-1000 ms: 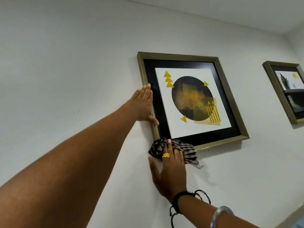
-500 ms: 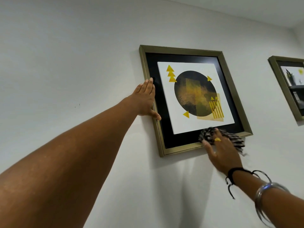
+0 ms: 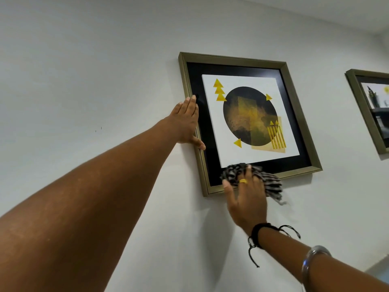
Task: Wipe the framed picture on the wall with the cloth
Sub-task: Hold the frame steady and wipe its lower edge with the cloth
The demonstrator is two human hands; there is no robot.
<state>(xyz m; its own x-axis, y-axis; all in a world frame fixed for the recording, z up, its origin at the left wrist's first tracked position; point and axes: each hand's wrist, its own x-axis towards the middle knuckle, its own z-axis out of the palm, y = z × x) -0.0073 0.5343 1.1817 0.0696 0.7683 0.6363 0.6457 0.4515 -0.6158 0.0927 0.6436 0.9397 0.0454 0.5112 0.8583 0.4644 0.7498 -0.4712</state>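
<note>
The framed picture (image 3: 294,114) hangs on the white wall: a brass-coloured frame, a black mat, and a white print with a dark circle and yellow triangles. My left hand (image 3: 186,125) lies flat against the frame's left edge, fingers together, thumb on the frame. My right hand (image 3: 245,199) presses a black-and-white striped cloth (image 3: 267,182) against the frame's bottom edge, near its middle. The cloth bunches under my fingers and hangs off to the right. A gold ring shows on one finger.
A second framed picture (image 3: 372,110) in the same brass frame hangs to the right, cut off by the image edge. Bare white wall (image 3: 84,81) lies left of and below the frames. The ceiling shows at the top right.
My right hand with the cloth slid right along the bottom edge from the lower left corner, then came back leftwards to the middle. My left hand stayed on the left edge.
</note>
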